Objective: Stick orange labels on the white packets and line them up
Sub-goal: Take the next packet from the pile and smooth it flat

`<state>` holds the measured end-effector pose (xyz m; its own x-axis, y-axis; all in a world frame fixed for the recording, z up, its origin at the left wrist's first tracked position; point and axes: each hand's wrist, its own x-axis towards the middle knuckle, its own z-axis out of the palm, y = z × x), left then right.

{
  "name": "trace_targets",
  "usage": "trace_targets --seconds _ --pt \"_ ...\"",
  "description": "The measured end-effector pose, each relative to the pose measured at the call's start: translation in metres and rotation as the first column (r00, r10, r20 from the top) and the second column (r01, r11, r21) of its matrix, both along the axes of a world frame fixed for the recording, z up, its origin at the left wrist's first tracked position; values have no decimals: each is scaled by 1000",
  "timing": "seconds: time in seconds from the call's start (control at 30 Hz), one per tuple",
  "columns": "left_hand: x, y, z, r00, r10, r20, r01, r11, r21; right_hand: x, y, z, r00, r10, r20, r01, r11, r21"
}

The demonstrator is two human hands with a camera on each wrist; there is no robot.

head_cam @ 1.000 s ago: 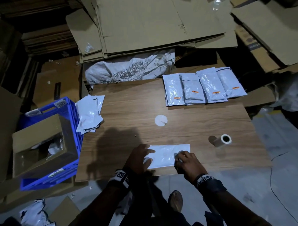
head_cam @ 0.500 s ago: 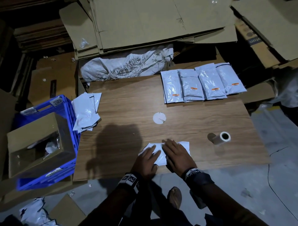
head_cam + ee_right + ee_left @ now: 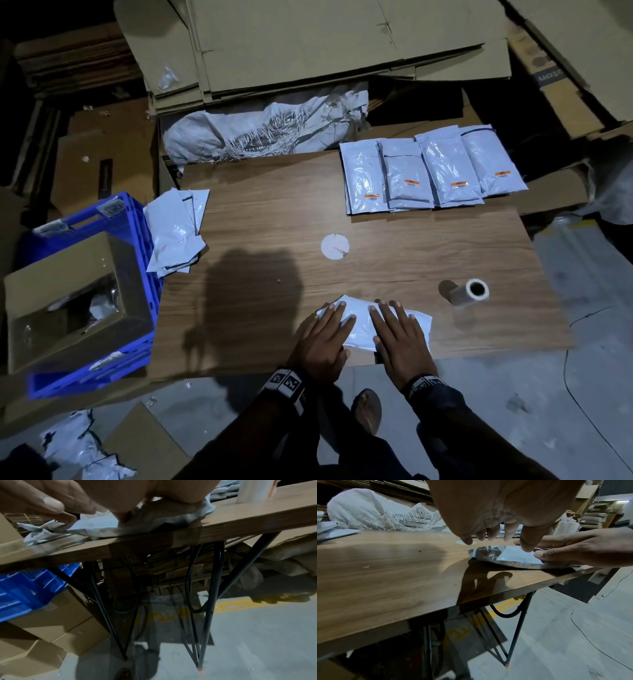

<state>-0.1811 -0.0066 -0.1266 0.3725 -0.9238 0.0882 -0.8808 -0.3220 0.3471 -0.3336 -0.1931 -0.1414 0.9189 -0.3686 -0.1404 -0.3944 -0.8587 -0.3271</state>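
Note:
A white packet [image 3: 358,327] lies flat near the table's front edge. My left hand [image 3: 325,342] and my right hand [image 3: 400,339] lie side by side on it, fingers straight, pressing it down. The left wrist view shows the packet [image 3: 513,557] with my left fingertips [image 3: 528,546] on it and my right hand [image 3: 576,547] resting on its right end. No orange label shows on the uncovered part. Several labelled packets [image 3: 431,174] lie in a row at the far right. A label roll [image 3: 471,291] lies right of my hands.
A loose pile of white packets [image 3: 174,233] sits at the table's left edge, beside a blue crate [image 3: 137,219] holding a cardboard box [image 3: 68,267]. A white paper disc [image 3: 335,246] lies mid-table. A grey sack [image 3: 267,130] and flattened cardboard [image 3: 325,51] lie behind.
My hands have moved from the packet's two ends to its middle. The right hand's fingers, curled before, now lie flat. The packet has turned slightly.

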Motion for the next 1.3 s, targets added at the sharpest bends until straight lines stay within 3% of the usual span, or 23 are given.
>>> trace_targets --seconds 0.13,0.2,0.27,0.43,0.6,0.7,0.83,0.9,0.97,1.13,1.3 --pt "18 -8 5 983 137 -118 -140 990 -16 16 -1 1 1000 20 8 -20 999 42" --pt "29 -10 12 885 350 -307 -369 929 -3 19 -1 2 1000 -1 27 -1 998 55" --pt "36 -12 17 755 471 -456 -496 865 73 20 -1 2 999 1 37 -3 998 58" --pt "47 -19 26 667 382 -640 -551 831 -77 27 -7 2 997 52 63 -56 996 75" --pt "56 -24 37 514 254 -819 -611 779 -142 44 -13 10 989 102 107 -112 989 93" --pt "62 -22 35 541 287 -791 -599 792 -122 48 -14 14 983 146 112 -156 984 88" --pt "66 -15 28 619 580 -530 -647 759 75 43 -14 16 981 164 101 -174 980 100" --pt "64 -13 23 544 642 -540 -669 720 182 39 -13 17 981 160 109 -173 977 125" --pt "59 -15 23 499 631 -594 -642 730 236 37 -12 17 981 161 106 -176 974 145" --pt "55 -20 30 635 529 -564 -584 806 99 42 -12 14 968 229 99 -232 972 24" --pt "67 -19 28 741 536 -405 -556 828 78 67 -13 21 964 262 48 -263 965 6"
